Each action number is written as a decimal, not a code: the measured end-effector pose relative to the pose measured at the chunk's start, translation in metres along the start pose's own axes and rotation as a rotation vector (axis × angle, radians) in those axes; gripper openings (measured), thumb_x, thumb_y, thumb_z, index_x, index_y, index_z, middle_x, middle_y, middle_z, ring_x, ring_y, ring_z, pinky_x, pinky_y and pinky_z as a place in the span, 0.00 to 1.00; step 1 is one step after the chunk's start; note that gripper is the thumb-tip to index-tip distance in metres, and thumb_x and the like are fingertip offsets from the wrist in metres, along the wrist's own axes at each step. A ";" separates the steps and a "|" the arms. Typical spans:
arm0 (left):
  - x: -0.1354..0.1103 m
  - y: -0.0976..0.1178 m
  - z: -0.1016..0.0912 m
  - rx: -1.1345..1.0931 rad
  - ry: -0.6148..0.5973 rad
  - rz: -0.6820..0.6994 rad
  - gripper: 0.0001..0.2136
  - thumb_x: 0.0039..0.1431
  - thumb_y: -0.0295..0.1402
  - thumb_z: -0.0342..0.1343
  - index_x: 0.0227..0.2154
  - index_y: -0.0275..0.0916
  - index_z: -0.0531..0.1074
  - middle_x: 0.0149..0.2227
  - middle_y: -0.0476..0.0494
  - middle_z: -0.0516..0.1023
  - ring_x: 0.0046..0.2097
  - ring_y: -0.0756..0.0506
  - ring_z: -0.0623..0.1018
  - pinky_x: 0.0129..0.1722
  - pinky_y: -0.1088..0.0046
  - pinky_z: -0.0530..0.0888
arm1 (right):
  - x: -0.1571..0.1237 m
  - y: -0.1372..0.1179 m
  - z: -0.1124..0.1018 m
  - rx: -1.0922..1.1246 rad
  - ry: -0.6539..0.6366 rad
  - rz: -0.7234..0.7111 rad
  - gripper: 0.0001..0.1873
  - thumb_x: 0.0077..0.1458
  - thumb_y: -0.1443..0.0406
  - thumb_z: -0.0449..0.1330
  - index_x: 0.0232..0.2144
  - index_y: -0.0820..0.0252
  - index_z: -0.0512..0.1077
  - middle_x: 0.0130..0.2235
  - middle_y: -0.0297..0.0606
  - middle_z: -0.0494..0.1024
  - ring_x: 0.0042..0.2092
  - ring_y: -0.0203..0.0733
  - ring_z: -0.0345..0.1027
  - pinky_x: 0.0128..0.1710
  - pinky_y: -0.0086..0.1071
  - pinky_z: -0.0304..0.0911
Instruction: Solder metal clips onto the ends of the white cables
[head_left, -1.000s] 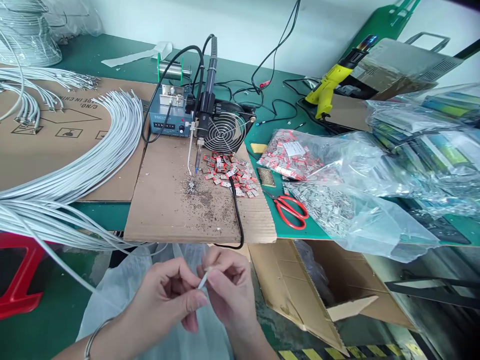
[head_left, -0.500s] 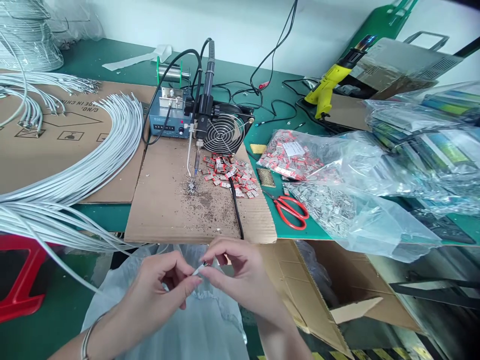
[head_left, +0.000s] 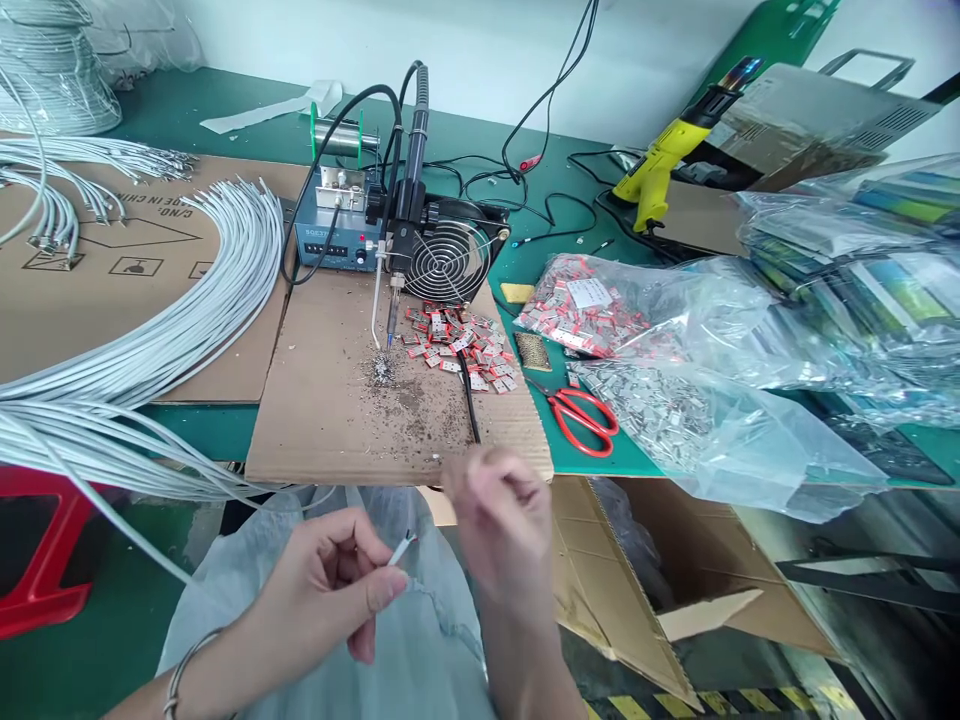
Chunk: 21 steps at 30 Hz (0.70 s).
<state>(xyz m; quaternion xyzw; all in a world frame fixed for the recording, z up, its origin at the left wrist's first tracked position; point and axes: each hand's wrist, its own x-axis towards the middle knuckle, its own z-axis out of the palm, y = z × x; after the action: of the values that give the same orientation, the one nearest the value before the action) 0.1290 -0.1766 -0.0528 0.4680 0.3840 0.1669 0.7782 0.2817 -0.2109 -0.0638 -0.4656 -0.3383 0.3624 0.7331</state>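
My left hand (head_left: 330, 590) is low in the view, below the bench edge, and pinches the end of a thin white cable (head_left: 400, 550) between thumb and fingers. Short bared wires stick out of the cable tip. My right hand (head_left: 502, 520) hangs just right of the tip, apart from it and smeared by motion, so its fingers are unclear. It is in front of the cardboard sheet (head_left: 337, 410) on the bench. A soldering iron (head_left: 397, 270) stands on its stand above that sheet, beside a pile of small red and silver connectors (head_left: 457, 350).
A large bundle of white cables (head_left: 165, 340) curves across the left of the bench. Red scissors (head_left: 581, 415), plastic bags of parts (head_left: 675, 400), a small fan (head_left: 450, 260) and a yellow heat gun (head_left: 660, 170) lie to the right. An open cardboard box (head_left: 622, 590) sits below.
My right hand has let go of the cable tip and moved up and right, toward the bench edge. My left hand keeps its pinch on the cable.
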 end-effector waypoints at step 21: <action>0.002 -0.001 -0.003 0.024 0.043 0.034 0.16 0.48 0.41 0.61 0.20 0.37 0.60 0.15 0.56 0.65 0.14 0.54 0.69 0.13 0.84 0.62 | -0.004 -0.008 0.006 -0.287 -0.341 0.145 0.09 0.47 0.67 0.62 0.17 0.60 0.69 0.18 0.31 0.67 0.21 0.33 0.56 0.21 0.28 0.51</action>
<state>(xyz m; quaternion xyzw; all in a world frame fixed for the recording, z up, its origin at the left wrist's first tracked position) 0.1283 -0.1741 -0.0556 0.4800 0.3947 0.1853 0.7612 0.2758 -0.2142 -0.0553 -0.5203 -0.4710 0.4356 0.5636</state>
